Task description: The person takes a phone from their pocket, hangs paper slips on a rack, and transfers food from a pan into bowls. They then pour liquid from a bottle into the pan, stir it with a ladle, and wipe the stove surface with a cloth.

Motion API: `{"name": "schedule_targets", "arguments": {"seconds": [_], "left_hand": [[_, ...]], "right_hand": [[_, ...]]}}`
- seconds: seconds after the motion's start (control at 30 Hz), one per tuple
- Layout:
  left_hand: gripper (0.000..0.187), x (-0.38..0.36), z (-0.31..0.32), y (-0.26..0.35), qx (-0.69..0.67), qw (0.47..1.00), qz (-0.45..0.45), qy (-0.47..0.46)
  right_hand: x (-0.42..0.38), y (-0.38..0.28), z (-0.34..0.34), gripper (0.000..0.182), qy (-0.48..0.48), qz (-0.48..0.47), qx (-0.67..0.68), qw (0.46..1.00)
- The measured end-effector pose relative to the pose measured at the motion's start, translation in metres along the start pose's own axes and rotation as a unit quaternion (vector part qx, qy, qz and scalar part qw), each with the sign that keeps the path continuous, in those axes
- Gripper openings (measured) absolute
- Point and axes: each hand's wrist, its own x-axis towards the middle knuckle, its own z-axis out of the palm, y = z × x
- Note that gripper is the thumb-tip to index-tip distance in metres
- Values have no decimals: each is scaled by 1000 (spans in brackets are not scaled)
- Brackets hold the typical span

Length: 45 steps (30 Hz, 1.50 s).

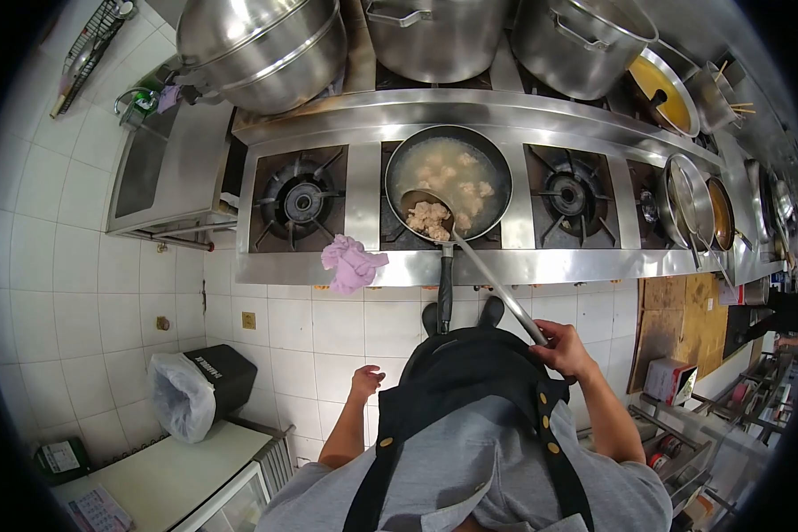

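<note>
My right hand (562,349) grips the end of a long metal ladle's handle (498,285). The ladle's bowl (449,205) is heaped with pale chunks of meat (428,221) and rests within the near left part of a frying pan (510,177). Cloudy liquid with more meat pieces fills the pan, which sits on the middle burner. Its black handle (446,288) points toward my body, with neither hand on it. My left hand (366,381) hangs free beside my apron, fingers loosely bent and apart, holding nothing.
Gas burners flank the pan, one at left (304,202) and one at right (567,195). A pink cloth (353,264) drapes over the stove's front edge. Large steel pots (434,44) line the back. Pans (685,199) stand at right; a lined bin (186,395) is at lower left.
</note>
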Motion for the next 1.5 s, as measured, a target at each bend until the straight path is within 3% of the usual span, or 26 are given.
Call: {"name": "schedule_targets", "arguments": {"seconds": [0.07,0.1,0.17,0.23,0.37,0.43,0.57,0.67,0.77,0.83,0.87,0.97,1.13,1.2,1.27,1.33,1.37,1.4,1.43,1.47,1.5], "left_hand": [[31,5,1,-1,121,986,102,55],[31,0,3,12,122,986,103,54],[28,-15,10,56,90,932,316,155],[29,-37,14,128,131,882,397,216],[46,-35,35,239,85,790,521,311],[62,-26,50,281,111,748,562,337],[75,-31,82,326,124,743,558,348],[78,-36,92,338,155,779,498,348],[77,-41,88,343,190,788,470,349],[74,-39,86,350,237,782,449,361],[74,-39,84,355,237,780,452,362],[70,-35,77,368,259,796,429,340],[60,-13,56,381,266,743,501,357],[51,-22,41,387,231,726,529,374],[40,-29,26,383,90,691,598,397],[34,-17,8,350,76,700,584,404],[33,-16,-1,327,119,746,524,394],[36,0,-10,296,274,714,472,439],[49,56,-35,255,343,570,624,410],[51,47,-24,226,363,636,511,450],[43,76,-36,200,352,748,450,339]], "right_hand": [[-2,-1,-2,51,-2,10,-29,1000],[-3,-2,-2,51,5,-7,-47,999],[-5,-2,-3,51,11,-21,-65,998],[-4,-2,-8,51,-5,6,-34,999],[-4,-5,-10,49,9,-31,-83,996],[-10,-12,-10,49,9,8,-137,991],[-17,-21,-8,47,20,-44,-157,986],[-18,-16,-8,46,7,-48,-129,990],[-14,-9,-12,43,0,-40,-60,997],[-8,-19,-21,44,-65,29,87,994],[-2,-21,-25,44,-63,25,87,994],[17,-23,-32,42,-128,51,204,969],[31,-21,-26,32,-154,78,299,939],[33,-25,-19,31,-146,80,323,932],[25,-24,-14,30,-161,57,363,916],[13,-24,-7,33,-155,36,394,905],[-1,-29,-2,32,-152,32,426,891],[-16,-29,1,31,-138,25,463,875],[-27,-18,3,46,-139,10,479,867],[-46,-16,6,47,-121,17,499,858],[-62,-11,10,47,-100,-3,505,857]]}}
